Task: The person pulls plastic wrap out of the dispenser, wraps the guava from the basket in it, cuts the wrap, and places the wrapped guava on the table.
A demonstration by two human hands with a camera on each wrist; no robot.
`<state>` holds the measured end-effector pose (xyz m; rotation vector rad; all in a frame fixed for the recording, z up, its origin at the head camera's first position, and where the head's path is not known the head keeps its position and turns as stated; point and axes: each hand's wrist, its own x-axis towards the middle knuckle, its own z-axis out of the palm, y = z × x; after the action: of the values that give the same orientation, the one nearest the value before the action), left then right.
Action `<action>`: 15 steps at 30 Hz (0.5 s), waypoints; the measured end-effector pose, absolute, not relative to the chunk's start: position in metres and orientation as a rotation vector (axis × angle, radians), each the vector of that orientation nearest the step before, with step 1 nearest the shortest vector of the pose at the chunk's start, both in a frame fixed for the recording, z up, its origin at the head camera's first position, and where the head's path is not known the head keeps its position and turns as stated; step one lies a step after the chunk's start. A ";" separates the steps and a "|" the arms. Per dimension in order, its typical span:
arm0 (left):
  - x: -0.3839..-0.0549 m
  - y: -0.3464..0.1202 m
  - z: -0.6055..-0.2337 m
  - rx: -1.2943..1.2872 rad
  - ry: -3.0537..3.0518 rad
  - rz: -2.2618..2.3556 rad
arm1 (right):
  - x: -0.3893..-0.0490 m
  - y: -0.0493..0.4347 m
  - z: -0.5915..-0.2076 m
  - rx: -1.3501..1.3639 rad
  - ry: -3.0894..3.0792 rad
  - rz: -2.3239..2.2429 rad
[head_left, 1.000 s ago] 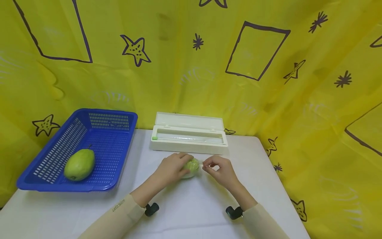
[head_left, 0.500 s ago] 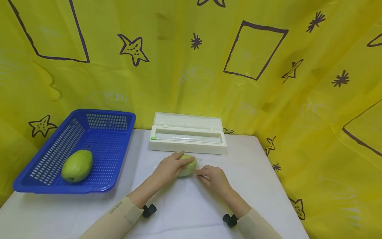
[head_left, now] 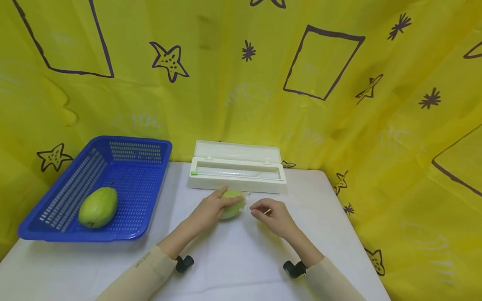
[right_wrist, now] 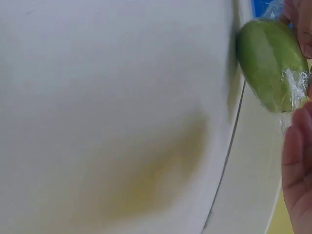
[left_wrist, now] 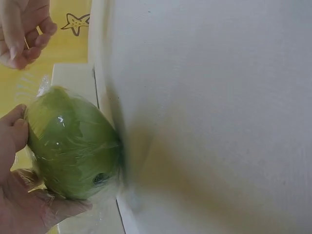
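A smooth green oval fruit [head_left: 230,212], wrapped in clear cling film, sits on the table in front of the white box. My left hand [head_left: 206,212] grips it from the left, fingers over its top. In the left wrist view the film shines across the fruit [left_wrist: 73,139], and the left thumb lies along its near side. Crumpled cling film [right_wrist: 295,87] gathers at the fruit's right end. Just to the right of that end, my right hand [head_left: 278,218] hovers with loosely bent fingers. Nothing shows between its fingertips, and a small gap separates them from the fruit.
A blue plastic basket [head_left: 158,196] on the left holds another green fruit [head_left: 98,207] with a stem. Behind the hands, the long white box [head_left: 241,184] stands with its lid raised and a film roll [head_left: 233,172] inside. A yellow patterned curtain [head_left: 226,104] hangs behind the table.
My right hand has let go of the film at the fruit's right end and stands apart from it. My left hand has shifted the fruit slightly left.
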<state>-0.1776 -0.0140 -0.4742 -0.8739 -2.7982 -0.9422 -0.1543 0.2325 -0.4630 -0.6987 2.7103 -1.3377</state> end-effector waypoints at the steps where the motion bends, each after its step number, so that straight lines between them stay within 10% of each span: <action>1: -0.178 -0.014 -0.474 -0.872 -2.792 -0.950 | -0.157 0.231 -0.462 -0.631 2.681 -1.418; 15: -0.174 -0.010 -0.477 -0.909 -2.742 -1.041 | -0.173 0.219 -0.473 -0.366 2.293 -1.577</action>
<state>-0.1741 -0.0097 -0.4772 -0.9092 -2.7425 -1.0406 -0.1730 0.2191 -0.4733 -0.3664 2.2929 -1.5772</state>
